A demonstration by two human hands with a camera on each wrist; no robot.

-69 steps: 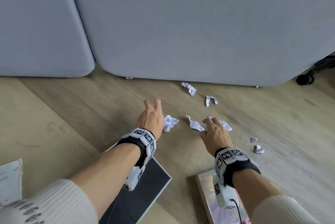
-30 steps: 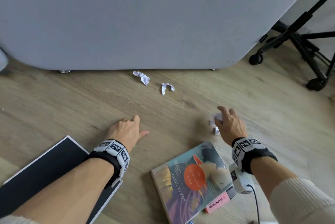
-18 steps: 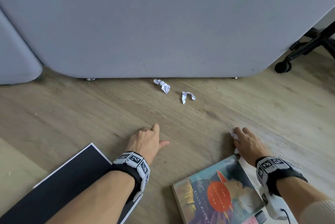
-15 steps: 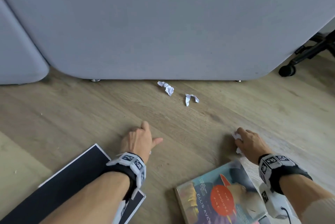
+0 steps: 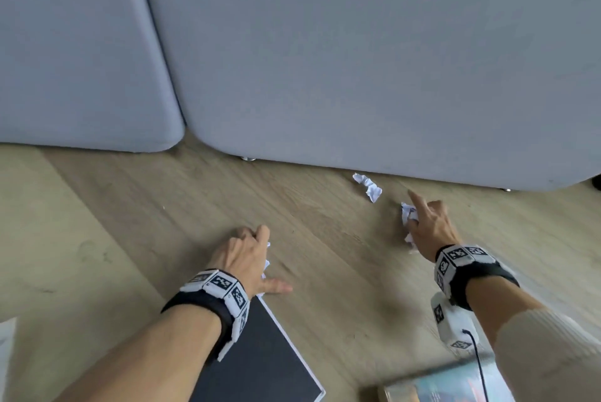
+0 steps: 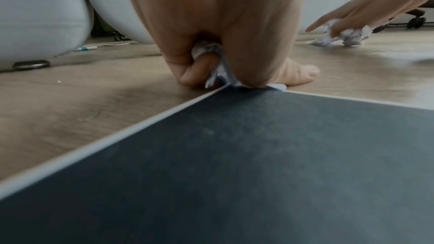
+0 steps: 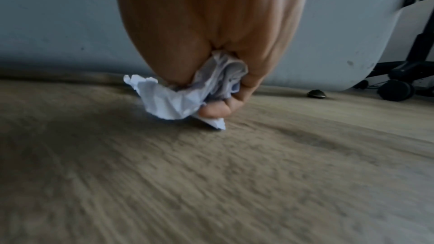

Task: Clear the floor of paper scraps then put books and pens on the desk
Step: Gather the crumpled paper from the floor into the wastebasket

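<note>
My left hand (image 5: 248, 247) rests knuckles-down on the wooden floor at the corner of a black notebook (image 5: 260, 353). Its curled fingers grip a crumpled white paper scrap (image 6: 211, 51). My right hand (image 5: 422, 219) is further forward and right, low over the floor. It clutches a wad of paper scraps (image 7: 178, 97), with the index finger stretched forward. One loose scrap (image 5: 369, 185) lies just beyond that finger, close to the sofa's edge. Another scrap (image 5: 406, 211) is at the right hand's fingers. A colourful book (image 5: 435, 390) shows at the bottom right edge.
A grey sofa (image 5: 357, 60) fills the back, standing on small metal feet (image 5: 247, 158). A green-and-white marker (image 6: 85, 48) lies on the floor under the sofa. An office chair's wheels (image 7: 394, 90) stand to the right. White paper (image 5: 6, 336) shows at the far left.
My right hand has moved forward from beside the colourful book towards the scraps near the sofa, still clutching paper. My left hand has stayed on the floor by the black notebook.
</note>
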